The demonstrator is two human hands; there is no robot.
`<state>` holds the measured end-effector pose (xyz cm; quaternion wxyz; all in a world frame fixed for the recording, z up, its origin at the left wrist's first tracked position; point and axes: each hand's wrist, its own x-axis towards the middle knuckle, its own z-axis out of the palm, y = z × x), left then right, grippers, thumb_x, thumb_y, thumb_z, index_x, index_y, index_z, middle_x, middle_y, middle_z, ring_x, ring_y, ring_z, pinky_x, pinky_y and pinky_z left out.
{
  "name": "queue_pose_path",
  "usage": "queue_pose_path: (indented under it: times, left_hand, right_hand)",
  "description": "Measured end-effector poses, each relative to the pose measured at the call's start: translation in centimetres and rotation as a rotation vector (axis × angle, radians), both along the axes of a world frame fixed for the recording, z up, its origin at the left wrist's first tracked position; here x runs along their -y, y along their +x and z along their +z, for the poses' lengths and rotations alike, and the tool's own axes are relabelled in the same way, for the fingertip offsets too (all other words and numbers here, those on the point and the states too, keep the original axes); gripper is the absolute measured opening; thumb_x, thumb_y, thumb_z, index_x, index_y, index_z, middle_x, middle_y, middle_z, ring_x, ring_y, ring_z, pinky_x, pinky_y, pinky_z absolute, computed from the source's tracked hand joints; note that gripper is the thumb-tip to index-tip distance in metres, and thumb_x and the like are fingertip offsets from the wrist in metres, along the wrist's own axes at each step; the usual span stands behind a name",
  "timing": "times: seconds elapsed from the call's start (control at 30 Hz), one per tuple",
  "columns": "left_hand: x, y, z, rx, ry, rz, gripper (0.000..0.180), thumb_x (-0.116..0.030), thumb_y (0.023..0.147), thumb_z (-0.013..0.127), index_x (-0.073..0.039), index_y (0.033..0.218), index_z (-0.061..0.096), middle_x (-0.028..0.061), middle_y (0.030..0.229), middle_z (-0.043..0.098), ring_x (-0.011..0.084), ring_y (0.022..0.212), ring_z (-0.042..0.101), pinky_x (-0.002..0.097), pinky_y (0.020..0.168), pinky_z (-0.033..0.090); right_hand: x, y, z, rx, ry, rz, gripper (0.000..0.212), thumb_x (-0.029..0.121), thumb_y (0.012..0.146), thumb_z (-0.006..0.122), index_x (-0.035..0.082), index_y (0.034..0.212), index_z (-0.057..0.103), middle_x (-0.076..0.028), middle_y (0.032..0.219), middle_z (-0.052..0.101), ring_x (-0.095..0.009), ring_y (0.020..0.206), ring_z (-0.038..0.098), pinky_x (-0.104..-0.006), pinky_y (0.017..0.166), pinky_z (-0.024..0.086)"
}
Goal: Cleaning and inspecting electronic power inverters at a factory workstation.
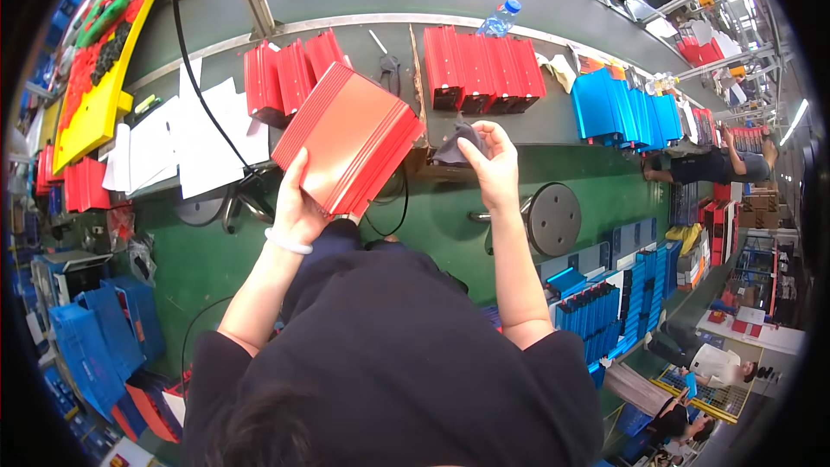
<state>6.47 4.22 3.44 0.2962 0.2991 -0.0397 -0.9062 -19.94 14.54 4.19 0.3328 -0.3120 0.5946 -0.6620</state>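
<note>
My left hand grips a red ribbed metal casing by its near lower-left edge, holding it tilted above my lap with its broad flat face up. To the right of that casing, my right hand pinches a dark grey cloth between thumb and fingers. The cloth hangs bunched, close to the bench edge and apart from the casing. Behind the held casing, several more red casings stand on the bench. A second row of red casings stands beyond my right hand.
White paper sheets lie on the bench at left, crossed by a black cable. A water bottle stands behind the right red row. Blue casings are farther right. A round stool and stacked blue parts occupy the right floor side.
</note>
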Motion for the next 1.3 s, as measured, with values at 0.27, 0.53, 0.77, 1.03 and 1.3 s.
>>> queue_pose_path:
  times: [0.27,0.53,0.77,1.03,1.3]
  left_hand:
    - [-0.3,-1.5,1.6,0.024,-0.033,0.064,0.051,-0.036,0.086,0.063,-0.008,0.126,0.048,0.0099,0.122,0.058,0.0257,0.109,0.058,0.0431,0.095,0.047]
    - [0.4,-2.3,1.0,0.117,0.018,0.178,0.048,-0.035,0.083,0.066,-0.008,0.121,0.053,0.0076,0.115,0.062,0.0244,0.105,0.06,0.0423,0.092,0.049]
    - [1.8,-1.9,0.4,-0.106,0.071,0.063,0.059,-0.043,0.079,0.069,-0.01,0.124,0.052,0.0069,0.119,0.061,0.024,0.109,0.058,0.0425,0.094,0.047]
    - [-0.2,-2.8,3.2,-0.054,0.049,0.016,0.054,-0.047,0.081,0.064,-0.016,0.125,0.053,0.0023,0.121,0.06,0.0211,0.109,0.058,0.0395,0.093,0.048]
    - [0.2,-1.7,1.5,-0.034,0.036,0.018,0.053,-0.047,0.085,0.059,-0.012,0.124,0.053,0.0048,0.12,0.061,0.0206,0.108,0.059,0.0378,0.093,0.048]
  right_hand:
    - [4.3,2.7,1.1,-0.821,0.033,-0.06,0.014,0.005,0.076,0.065,0.0,0.089,0.063,-0.013,0.078,0.055,-0.027,0.068,0.058,-0.0326,0.062,0.046]
    - [3.7,5.6,0.2,-1.141,0.014,0.13,0.01,0.002,0.079,0.056,-0.002,0.087,0.061,-0.016,0.075,0.05,-0.033,0.071,0.054,-0.0404,0.062,0.044]
    - [-0.7,9.4,1.4,-0.745,0.03,0.747,0.011,0.008,0.072,0.065,0.004,0.082,0.066,-0.011,0.076,0.056,-0.028,0.078,0.059,-0.0371,0.071,0.048]
    - [6.5,3.4,5.3,-0.703,-0.22,-0.064,0.015,-0.004,0.073,0.066,0.0,0.086,0.062,-0.011,0.084,0.061,-0.022,0.07,0.061,-0.028,0.059,0.048]
    - [3.9,6.9,3.2,-1.003,-0.303,0.189,0.018,0.002,0.06,0.07,0.007,0.076,0.063,-0.006,0.079,0.065,-0.024,0.073,0.061,-0.0323,0.068,0.042]
